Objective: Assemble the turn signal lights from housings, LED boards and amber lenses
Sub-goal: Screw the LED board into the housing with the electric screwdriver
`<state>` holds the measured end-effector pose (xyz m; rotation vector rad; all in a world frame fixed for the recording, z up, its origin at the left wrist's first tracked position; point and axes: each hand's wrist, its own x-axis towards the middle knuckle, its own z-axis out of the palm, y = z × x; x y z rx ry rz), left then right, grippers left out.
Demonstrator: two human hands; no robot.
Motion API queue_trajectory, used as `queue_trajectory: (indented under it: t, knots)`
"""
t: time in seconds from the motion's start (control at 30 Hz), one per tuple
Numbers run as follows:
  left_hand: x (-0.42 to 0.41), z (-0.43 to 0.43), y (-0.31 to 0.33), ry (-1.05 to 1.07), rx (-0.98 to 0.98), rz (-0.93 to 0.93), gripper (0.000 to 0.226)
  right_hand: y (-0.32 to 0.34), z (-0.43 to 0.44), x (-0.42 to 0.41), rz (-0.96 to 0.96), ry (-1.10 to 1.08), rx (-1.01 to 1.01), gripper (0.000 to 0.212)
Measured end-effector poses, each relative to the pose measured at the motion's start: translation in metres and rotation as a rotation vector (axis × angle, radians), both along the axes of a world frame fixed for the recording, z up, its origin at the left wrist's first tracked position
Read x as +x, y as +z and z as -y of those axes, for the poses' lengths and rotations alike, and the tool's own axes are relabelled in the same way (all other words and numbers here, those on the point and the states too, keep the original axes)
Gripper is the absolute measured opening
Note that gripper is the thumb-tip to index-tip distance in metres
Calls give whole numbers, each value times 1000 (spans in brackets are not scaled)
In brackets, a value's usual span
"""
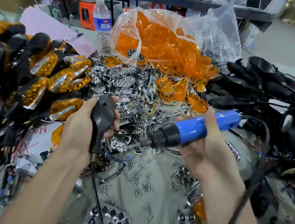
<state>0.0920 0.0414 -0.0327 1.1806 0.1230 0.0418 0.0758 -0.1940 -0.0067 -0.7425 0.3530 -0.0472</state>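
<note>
Above the bench (164,160), left hand (77,129) clamps a housing (103,115), right hand (205,152) a screwdriver (200,127), tip blurred.

The water bottle (101,18) at the back of the table carried a blue label (103,25). On it stood 2 large white Chinese characters side by side, too softened by blur to be read with certainty. Above them sat a small orange-red badge with tiny lettering, too small to make out. At the left edge of the table, a white sheet (40,139) lying under the wires bore red handwritten strokes that looked like capital letters, partly covered and not legible as a word. Nothing else could be read.
</note>
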Motion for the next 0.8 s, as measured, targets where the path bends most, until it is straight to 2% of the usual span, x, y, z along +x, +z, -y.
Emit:
queue_trajectory:
  t: [0.07, 0.13, 0.23, 0.3, 0.33, 0.47, 0.67, 0.8]
  knots:
    - [2, -1, 1, -15, -78, -44, 48, 0, 1, 1, -33, -50, -171, 54]
    - [5, 0, 5, 19, -154, -135, 41, -1, -1, 3, -60, -71, -442, 51]
    - [5, 2, 12, 18, -124, -202, 29, -6, -3, 10, -139, -110, -1064, 44]
    - [3, 0, 16, 4, -88, -224, 35, -10, -8, 12, -229, -95, -1354, 41]
    - [3, -3, 18, 20, -86, -237, 37, -14, -11, 12, -284, -67, -1433, 42]
    - [-1, -8, 24, 121, -62, -291, 11, -25, -24, 13, -401, -35, -1652, 44]
    - [-9, -9, 30, 117, -30, -275, 11, -22, -42, 22, -419, 28, -1968, 56]
    - [-12, -10, 26, -55, -173, -191, 57, -21, -44, 18, -375, -122, -2005, 52]
